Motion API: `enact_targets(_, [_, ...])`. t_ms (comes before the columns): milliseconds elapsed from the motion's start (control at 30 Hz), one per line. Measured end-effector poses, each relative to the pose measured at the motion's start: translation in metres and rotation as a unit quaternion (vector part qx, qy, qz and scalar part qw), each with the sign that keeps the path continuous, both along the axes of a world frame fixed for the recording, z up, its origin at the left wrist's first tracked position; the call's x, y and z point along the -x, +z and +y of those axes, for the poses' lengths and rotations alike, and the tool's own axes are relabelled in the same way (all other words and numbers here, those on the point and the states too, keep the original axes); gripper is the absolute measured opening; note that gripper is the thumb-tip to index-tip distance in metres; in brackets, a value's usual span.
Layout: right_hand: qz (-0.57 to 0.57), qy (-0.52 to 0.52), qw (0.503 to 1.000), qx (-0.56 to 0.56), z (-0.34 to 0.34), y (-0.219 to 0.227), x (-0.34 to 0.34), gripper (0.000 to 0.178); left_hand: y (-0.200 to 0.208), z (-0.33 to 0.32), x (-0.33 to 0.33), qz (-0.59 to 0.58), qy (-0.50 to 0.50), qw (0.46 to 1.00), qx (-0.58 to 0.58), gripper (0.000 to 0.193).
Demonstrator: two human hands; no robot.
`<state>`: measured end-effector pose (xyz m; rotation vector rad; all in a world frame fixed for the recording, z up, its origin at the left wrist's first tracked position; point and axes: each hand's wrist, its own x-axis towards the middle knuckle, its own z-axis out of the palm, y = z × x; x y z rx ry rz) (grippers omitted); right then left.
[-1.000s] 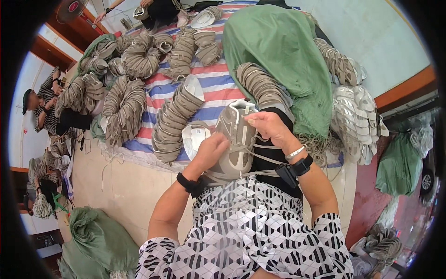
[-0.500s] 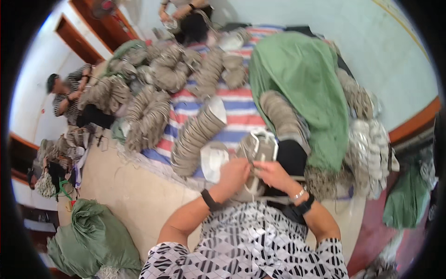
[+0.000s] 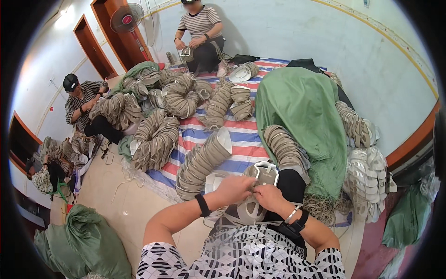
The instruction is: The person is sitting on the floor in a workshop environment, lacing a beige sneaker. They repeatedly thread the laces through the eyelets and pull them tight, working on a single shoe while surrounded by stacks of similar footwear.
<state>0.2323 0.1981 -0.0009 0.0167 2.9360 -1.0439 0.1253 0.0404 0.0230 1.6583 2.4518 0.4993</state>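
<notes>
A taupe shoe upper with white trim (image 3: 266, 175) lies across my lap, its toe end toward me. My left hand (image 3: 233, 189) is closed in a pinch over its left side; what the fingertips hold is hidden. From the right, my right hand (image 3: 269, 196) is closed on the upper's middle, its fingertips almost meeting the left ones. A long curved stack of nested shoe uppers (image 3: 200, 160) lies just beyond my left hand. Another stack of uppers (image 3: 285, 149) lies beyond my right knee.
A green cloth (image 3: 302, 121) covers a heap on the striped sheet (image 3: 241, 139). More bundled uppers (image 3: 155, 139) lie to the left. Co-workers sit at the back (image 3: 202, 35) and left (image 3: 86, 102). A filled green sack (image 3: 88, 242) stands at lower left; whitish uppers (image 3: 364, 179) are piled at right.
The view has tilted up, showing more of the room and the co-workers. My hands stay at the shoe upper; the white lace loops that showed below them are less visible.
</notes>
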Motion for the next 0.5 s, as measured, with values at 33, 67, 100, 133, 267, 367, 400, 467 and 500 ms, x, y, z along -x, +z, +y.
enact_targets(33, [-0.004,-0.004,1.000,-0.011,-0.001,0.000,0.001,0.019,-0.003,0.004,0.002,-0.014,-0.032,0.999,-0.002,0.022])
enact_targets(67, [-0.010,-0.008,1.000,-0.022,-0.003,0.001,0.001,0.019,-0.001,0.006,0.003,-0.029,-0.063,0.998,-0.005,0.022])
enact_targets(100, [-0.015,-0.011,0.999,-0.034,-0.004,0.001,0.001,0.019,0.002,0.009,0.009,-0.026,-0.087,0.995,0.038,0.022])
enact_targets(133, [-0.024,-0.013,0.999,-0.033,-0.005,0.002,0.001,0.019,0.006,0.012,0.017,-0.023,-0.111,0.990,0.080,0.022])
enact_targets(267, [-0.049,-0.029,0.998,-0.020,-0.003,0.009,0.003,0.020,0.006,0.019,0.035,-0.014,-0.175,0.978,0.115,0.024])
enact_targets(367, [-0.048,0.030,0.998,0.024,0.010,0.001,0.014,0.021,-0.005,0.010,0.031,-0.047,-0.197,0.979,0.001,0.024])
enact_targets(400, [-0.046,0.061,0.996,0.044,0.014,-0.002,0.017,0.020,-0.008,0.010,0.031,-0.051,-0.184,0.982,-0.005,0.024])
enact_targets(467, [-0.010,0.067,0.997,0.031,0.019,-0.004,0.020,0.017,-0.017,0.011,0.030,-0.059,-0.153,0.986,-0.018,0.024])
enact_targets(500, [0.022,0.057,0.998,0.026,0.023,-0.004,0.019,0.016,-0.022,0.011,0.029,-0.059,-0.126,0.990,-0.014,0.023])
